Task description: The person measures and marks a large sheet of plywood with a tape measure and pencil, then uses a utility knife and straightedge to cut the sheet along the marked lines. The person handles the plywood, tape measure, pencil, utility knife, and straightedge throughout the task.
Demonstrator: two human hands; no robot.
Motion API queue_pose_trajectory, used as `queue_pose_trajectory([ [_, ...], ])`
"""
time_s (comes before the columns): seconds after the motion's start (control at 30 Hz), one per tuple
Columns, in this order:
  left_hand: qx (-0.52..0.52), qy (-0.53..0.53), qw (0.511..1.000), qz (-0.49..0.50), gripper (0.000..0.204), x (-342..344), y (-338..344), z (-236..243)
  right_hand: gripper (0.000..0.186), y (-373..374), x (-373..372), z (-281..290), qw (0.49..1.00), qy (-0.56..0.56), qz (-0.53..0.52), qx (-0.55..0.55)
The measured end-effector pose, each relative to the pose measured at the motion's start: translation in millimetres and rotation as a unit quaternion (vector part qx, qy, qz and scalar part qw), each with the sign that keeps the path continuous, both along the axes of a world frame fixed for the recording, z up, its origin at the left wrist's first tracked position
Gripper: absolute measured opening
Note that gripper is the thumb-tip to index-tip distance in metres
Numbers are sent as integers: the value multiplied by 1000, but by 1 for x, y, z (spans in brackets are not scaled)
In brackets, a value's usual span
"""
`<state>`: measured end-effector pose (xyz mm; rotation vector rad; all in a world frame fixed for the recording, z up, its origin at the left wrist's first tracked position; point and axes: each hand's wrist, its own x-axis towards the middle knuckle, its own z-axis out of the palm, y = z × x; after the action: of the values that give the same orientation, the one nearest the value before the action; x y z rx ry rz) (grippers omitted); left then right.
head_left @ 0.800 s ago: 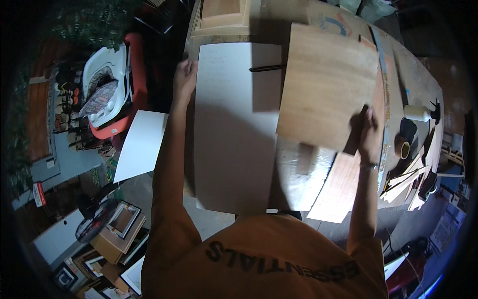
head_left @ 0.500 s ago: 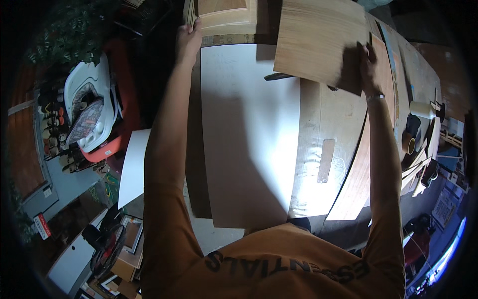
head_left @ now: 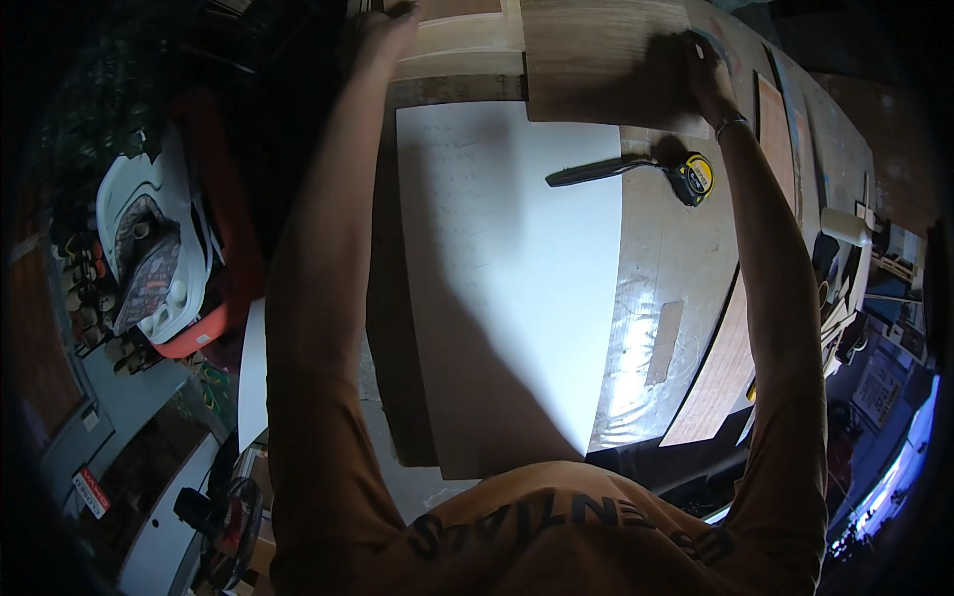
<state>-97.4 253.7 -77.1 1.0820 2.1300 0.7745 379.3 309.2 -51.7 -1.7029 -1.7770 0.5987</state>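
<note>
A light wooden panel [head_left: 596, 65] lies at the far side of the work surface, beside a pale wooden piece [head_left: 457, 35] on its left. My right hand [head_left: 711, 79] is closed on the panel's right edge, its fingers partly in shadow. At the far left, my left hand [head_left: 390, 35] is by the outer edge of the pale wooden piece; its fingers are too dark and blurred to read. Nearer to me stretches a long white board [head_left: 517, 288]. A yellow and black tape measure [head_left: 693, 181] rests right of the board, its black strap [head_left: 596, 173] reaching over the white surface.
Brown sheeting [head_left: 686, 233] covers the table right of the white board. Long wooden strips [head_left: 711, 372] and a white bottle [head_left: 845, 226] are farther right. On the left are a white and red plastic seat-like object [head_left: 159, 248] and a dark fan [head_left: 234, 526].
The wooden panel has moved left and away from me, up against the pale wooden piece. The tape measure, mostly covered before, now shows fully. Both hands have reached farther out.
</note>
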Motion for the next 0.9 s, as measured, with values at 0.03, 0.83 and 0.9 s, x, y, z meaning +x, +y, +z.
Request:
queue_pose_trajectory([
  [0.03,10,-56,998,-11,69,-6,1,-3,42,0,1,-2,1000,4,2,-6],
  [0.83,37,-187,981,47,48,-135,-114,104,40,12,-94,-2,926,357,42,-111],
  [0.9,141,-285,941,117,48,-144,-140,108,43,20,-141,-13,843,519,61,-130],
])
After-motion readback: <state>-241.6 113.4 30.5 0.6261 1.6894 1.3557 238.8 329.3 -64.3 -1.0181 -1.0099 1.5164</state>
